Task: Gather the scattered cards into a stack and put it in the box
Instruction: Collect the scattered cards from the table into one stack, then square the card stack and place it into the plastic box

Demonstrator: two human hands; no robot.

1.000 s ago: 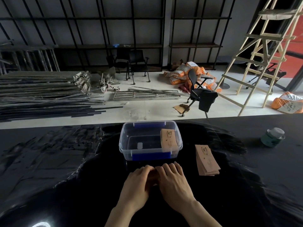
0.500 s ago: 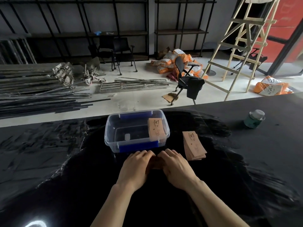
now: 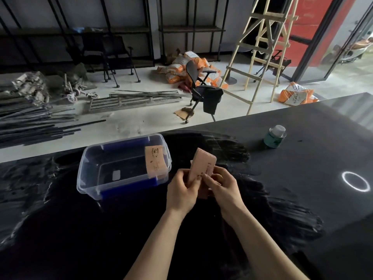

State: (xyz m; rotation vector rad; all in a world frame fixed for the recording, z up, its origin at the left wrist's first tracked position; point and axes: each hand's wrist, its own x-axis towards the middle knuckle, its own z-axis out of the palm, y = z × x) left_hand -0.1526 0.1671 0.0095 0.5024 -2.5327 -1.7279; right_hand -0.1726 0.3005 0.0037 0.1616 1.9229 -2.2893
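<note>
A stack of tan cards is held tilted upright above the black table, just right of the box. My left hand grips its left edge and my right hand grips its right and lower edge. The clear plastic box with blue latches stands open to the left of my hands. Another tan card stack lies inside it at the right end. A bit of brown card edge shows under my hands; whether it rests on the table or belongs to the held stack, I cannot tell.
A green jar with a white lid stands on the table at the far right. A bright ring reflection shines on the dark tabletop. Beyond the table's far edge are an office chair, a wooden ladder and metal bars on the floor.
Both hands were pressed flat together on the table in front of the box; they have risen to the right with a card stack between them. The separate pile at right is no longer visible.
</note>
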